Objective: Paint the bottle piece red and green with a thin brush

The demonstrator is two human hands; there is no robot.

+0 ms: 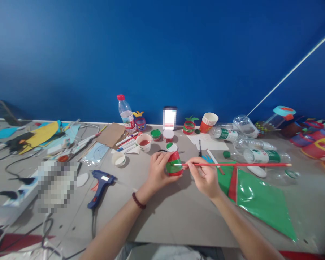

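Observation:
My left hand [160, 169] is wrapped round a small red and green painted cup [174, 167], holding it tilted above the table. Between the fingers of my right hand [204, 177] is a long red paintbrush [243, 165]. Its tip touches the green band on the cup's side. Just behind my hands lies a white lid with green paint [172, 147]. Beyond it stand an open pot of green paint [155, 134] and a pale-topped pot [168, 136]. A paper cup of reddish liquid [143, 142] is to the left.
A blue glue gun [101, 184] with its cord lies left of my arm, near a white power strip [24, 191]. Plastic bottles [265, 156] and green sheets [265, 198] are at right. Red paper cups [208, 122] and a bottle with a red cap [126, 115] stand by the wall.

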